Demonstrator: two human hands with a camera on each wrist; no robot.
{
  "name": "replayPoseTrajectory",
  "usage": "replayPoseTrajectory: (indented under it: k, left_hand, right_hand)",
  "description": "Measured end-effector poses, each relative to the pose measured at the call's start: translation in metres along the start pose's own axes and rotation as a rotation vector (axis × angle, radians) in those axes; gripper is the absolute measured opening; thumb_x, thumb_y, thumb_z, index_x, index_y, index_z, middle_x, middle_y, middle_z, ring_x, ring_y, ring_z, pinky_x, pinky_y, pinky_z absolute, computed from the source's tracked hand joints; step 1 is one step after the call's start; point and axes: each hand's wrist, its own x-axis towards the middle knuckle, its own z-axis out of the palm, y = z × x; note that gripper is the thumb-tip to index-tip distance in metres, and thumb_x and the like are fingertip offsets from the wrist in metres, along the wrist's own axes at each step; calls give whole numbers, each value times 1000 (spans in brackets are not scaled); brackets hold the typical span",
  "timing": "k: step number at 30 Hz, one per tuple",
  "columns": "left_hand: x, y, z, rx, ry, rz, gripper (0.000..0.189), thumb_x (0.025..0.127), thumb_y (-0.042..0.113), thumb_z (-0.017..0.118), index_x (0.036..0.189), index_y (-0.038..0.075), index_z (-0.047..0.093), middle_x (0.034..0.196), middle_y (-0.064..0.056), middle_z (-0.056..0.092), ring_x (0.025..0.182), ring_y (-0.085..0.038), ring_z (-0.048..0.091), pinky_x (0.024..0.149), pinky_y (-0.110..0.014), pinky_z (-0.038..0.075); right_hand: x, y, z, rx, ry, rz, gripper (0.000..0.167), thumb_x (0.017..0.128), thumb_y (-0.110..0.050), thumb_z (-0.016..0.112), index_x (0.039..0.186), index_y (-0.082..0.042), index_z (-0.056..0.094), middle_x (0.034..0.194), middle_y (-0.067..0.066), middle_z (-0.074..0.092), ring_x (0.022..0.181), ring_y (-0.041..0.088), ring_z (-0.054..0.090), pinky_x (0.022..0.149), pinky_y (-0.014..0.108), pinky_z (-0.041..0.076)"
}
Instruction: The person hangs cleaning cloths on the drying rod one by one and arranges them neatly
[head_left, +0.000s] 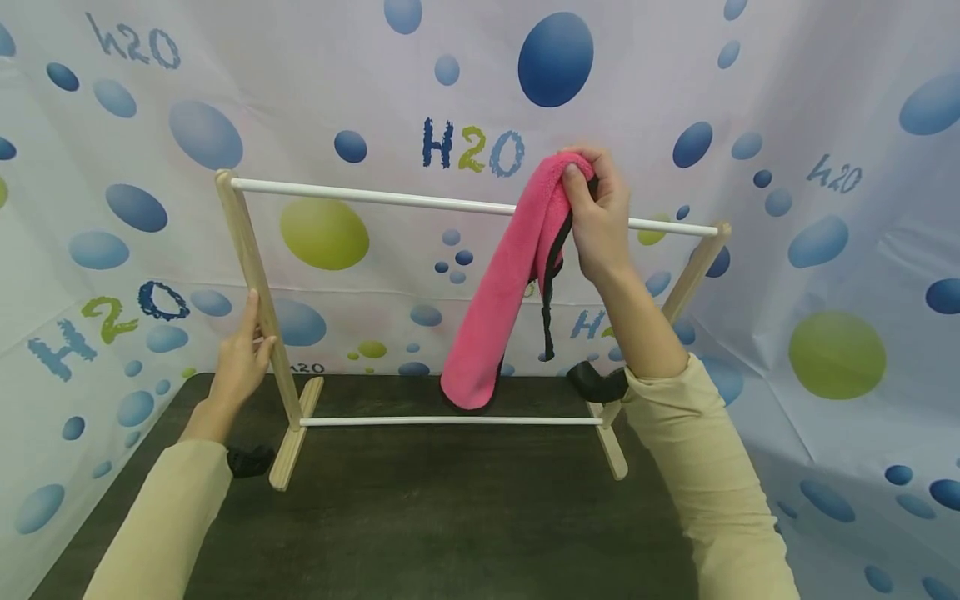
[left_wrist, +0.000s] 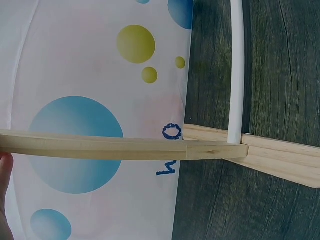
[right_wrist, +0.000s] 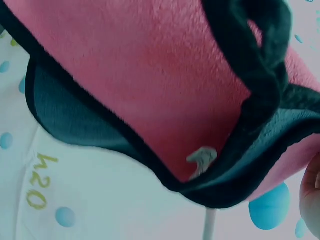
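Observation:
In the head view, my right hand (head_left: pixel 603 217) pinches one end of a pink plush cloth (head_left: pixel 491 317) with black edging, thumb in front. The cloth slants down to the left across the rack's white top bar (head_left: pixel 375 197), and a knotted black cord (head_left: pixel 547 321) dangles from it. My left hand (head_left: pixel 242 358) grips the left wooden post (head_left: pixel 251 242) of the rack about midway up, index finger stretched along it. Up close in the right wrist view, the cloth (right_wrist: pixel 140 85) shows a bluish-grey underside (right_wrist: pixel 75 110) and a small pale mark or tag (right_wrist: pixel 202 160).
The rack stands on a dark wood-grain tabletop (head_left: pixel 420 517), on wooden feet (head_left: pixel 296 442) joined by a white lower bar (head_left: pixel 450 421). A white curtain (head_left: pixel 420 75) with blue and green dots surrounds the table. Black wrist straps (head_left: pixel 596 383) show at the sleeves.

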Motion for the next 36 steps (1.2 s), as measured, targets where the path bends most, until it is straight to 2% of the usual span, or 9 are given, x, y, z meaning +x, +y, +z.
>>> replayPoseTrajectory:
  k: [4, 9, 15, 17, 24, 27, 31, 36]
  left_hand:
    - [0, -3, 0, 4, 12, 7, 81, 80, -19, 54, 146, 7, 15, 102, -43, 52, 87, -55, 55, 68, -58, 48]
    - [0, -4, 1, 2, 7, -2, 81, 80, -19, 54, 146, 6, 15, 103, -43, 51, 86, -55, 55, 67, -57, 48]
    - [1, -5, 1, 7, 3, -10, 83, 80, -18, 54, 147, 10, 13, 103, -43, 51, 89, -55, 55, 70, -57, 48]
    - [2, -6, 1, 8, 6, -7, 84, 80, -18, 54, 147, 11, 14, 101, -43, 52, 89, -54, 55, 70, -57, 48]
    - [4, -5, 2, 8, 8, 3, 83, 79, -18, 55, 147, 11, 15, 96, -43, 53, 86, -54, 56, 68, -57, 49]
    - [4, -5, 2, 11, 4, 4, 83, 80, -18, 55, 147, 10, 16, 96, -43, 53, 86, -54, 56, 69, -57, 49]
    - [3, -5, 2, 3, -6, 2, 84, 79, -18, 55, 147, 10, 15, 95, -41, 53, 87, -54, 55, 69, -57, 49]
    - [2, -6, 1, -5, -4, 0, 84, 80, -17, 55, 147, 11, 13, 96, -41, 53, 87, -54, 55, 69, -56, 49]
  right_hand:
    - [13, -2, 0, -33, -46, -42, 17, 92, 4, 44, 100, -1, 58, 89, 1, 54, 72, 13, 50, 64, 19, 45]
    - [29, -4, 1, -107, -94, -42, 16, 92, 2, 45, 102, 0, 58, 90, 0, 55, 74, 15, 52, 66, 21, 47]
    - [49, -5, 1, -175, -88, -75, 16, 92, 1, 46, 101, 0, 59, 88, -1, 54, 75, 16, 53, 68, 22, 47]
    - [56, -5, -1, -209, -69, -100, 16, 92, 1, 46, 101, 0, 59, 87, -3, 54, 74, 16, 52, 68, 22, 47]
    - [81, -10, -8, -276, 120, -48, 18, 91, 1, 46, 92, -7, 62, 82, -2, 51, 72, 10, 47, 66, 20, 40]
    - [90, -9, -12, -338, 185, -47, 19, 91, 1, 47, 90, -10, 63, 81, -4, 50, 72, 8, 46, 67, 19, 37]
    - [98, -2, -21, -408, 233, -50, 20, 91, 0, 47, 89, -12, 62, 80, -7, 49, 71, 5, 45, 67, 18, 36]
    - [100, 12, -33, -468, 250, 14, 22, 91, 1, 46, 88, -14, 62, 83, -9, 48, 74, 4, 45, 70, 17, 35]
